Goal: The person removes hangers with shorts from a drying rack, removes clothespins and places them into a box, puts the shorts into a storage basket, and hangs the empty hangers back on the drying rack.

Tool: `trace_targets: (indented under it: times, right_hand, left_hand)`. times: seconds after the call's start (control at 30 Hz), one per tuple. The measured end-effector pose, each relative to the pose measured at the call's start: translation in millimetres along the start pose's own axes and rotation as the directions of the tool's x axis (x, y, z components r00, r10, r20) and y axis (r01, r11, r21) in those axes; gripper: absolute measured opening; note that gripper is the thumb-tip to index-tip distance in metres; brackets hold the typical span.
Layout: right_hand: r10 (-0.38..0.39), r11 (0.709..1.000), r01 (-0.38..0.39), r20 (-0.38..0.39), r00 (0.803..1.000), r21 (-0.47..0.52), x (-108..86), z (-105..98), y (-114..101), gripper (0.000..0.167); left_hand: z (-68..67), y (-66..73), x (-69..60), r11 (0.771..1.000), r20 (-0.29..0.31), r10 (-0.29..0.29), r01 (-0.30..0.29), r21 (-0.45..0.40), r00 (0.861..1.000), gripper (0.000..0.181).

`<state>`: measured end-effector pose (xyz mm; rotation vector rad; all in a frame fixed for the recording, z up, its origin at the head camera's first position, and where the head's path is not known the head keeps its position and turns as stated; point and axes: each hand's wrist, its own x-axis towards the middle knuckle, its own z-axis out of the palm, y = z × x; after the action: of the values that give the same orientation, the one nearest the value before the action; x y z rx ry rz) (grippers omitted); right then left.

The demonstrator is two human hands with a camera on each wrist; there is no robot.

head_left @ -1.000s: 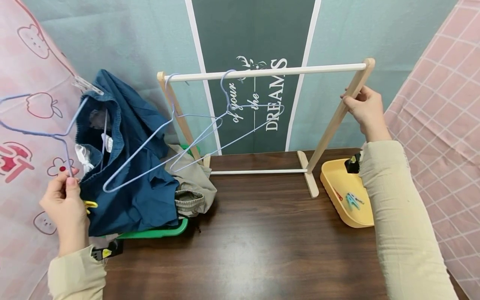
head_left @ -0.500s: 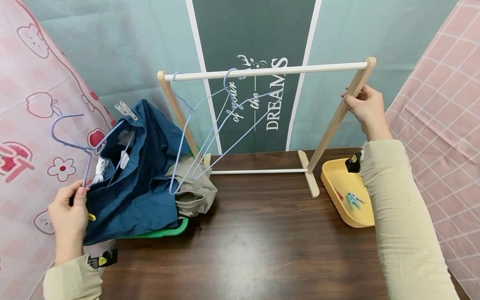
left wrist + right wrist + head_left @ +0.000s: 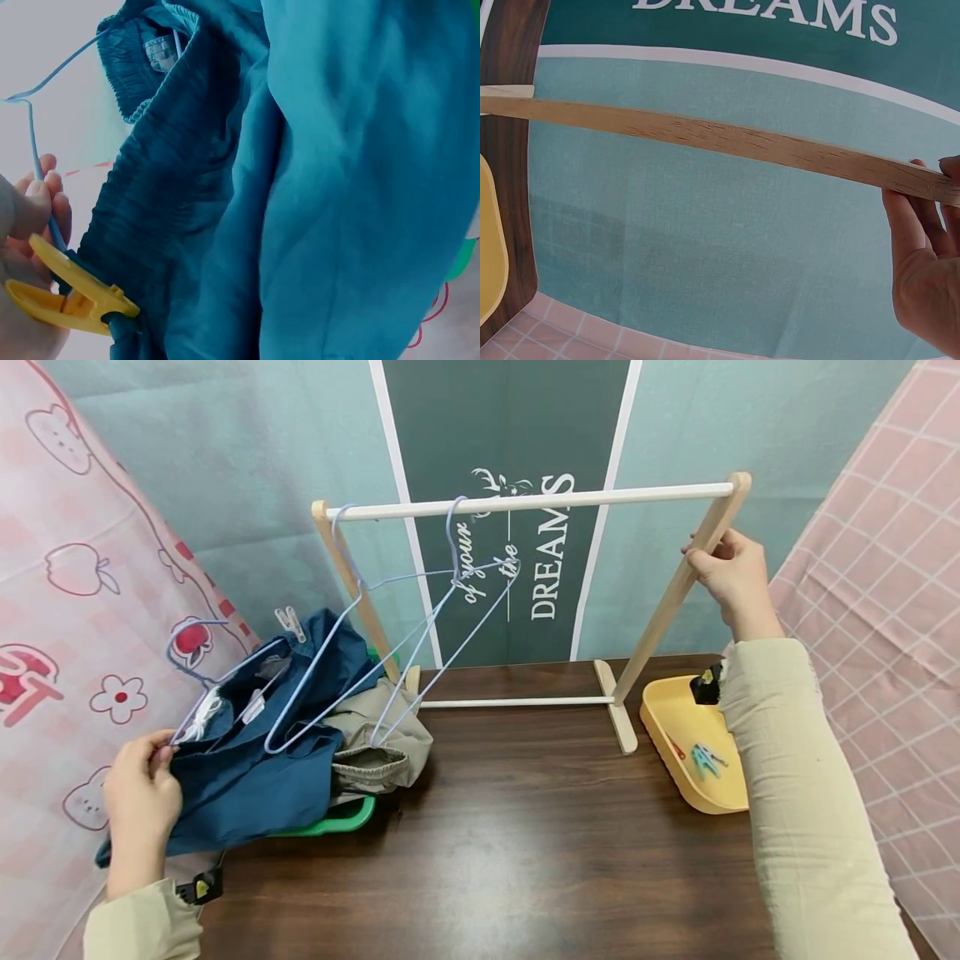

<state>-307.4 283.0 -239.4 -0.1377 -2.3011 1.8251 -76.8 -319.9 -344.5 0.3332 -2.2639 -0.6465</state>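
My left hand (image 3: 142, 789) pinches a lavender wire hanger (image 3: 34, 135) near one end of its shoulder. Blue elastic-waist trousers (image 3: 255, 785) hang from that hanger, with a yellow clothespin (image 3: 82, 292) by my fingers and a white clothespin (image 3: 290, 623) at the other side. On the right, my right hand (image 3: 731, 581) grips the right wooden post (image 3: 663, 610) of a clothes rack. Two bare lavender hangers hang from its white top bar (image 3: 555, 503); the left hanger (image 3: 321, 647) overlaps the trousers in the head view, the other hanger (image 3: 454, 547) hangs nearer mid-bar.
Beneath the trousers, a green basket (image 3: 356, 818) holds a beige garment (image 3: 382, 739). A yellow tray (image 3: 693, 714) with several clothespins (image 3: 707, 760) stands right of the rack on the brown table (image 3: 510, 827). Patterned cloths surround the table.
The held hanger and blue trousers have swung right and sunk lower toward the basket, while my left hand shifted slightly. Both bare hangers sway on the bar. My right hand stays on the post.
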Motion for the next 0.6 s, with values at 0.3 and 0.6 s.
trace_targets:
  times: [0.3, 0.6]
  right_hand:
    - [0.005, 1.000, -0.005, 0.001, 1.000, -0.002, -0.7, 1.5, -0.8, 0.028]
    - [0.015, 1.000, -0.015, -0.004, 1.000, 0.000, -0.3, 1.4, -0.8, 0.026]
  left_hand:
    - [-6.4, -16.2, -5.8, 0.998, -0.280, -0.043, 0.027, -0.061, 0.959, 0.023]
    - [-21.2, -21.8, -13.4, 0.995, -0.228, 0.038, -0.058, -0.081, 0.973, 0.018]
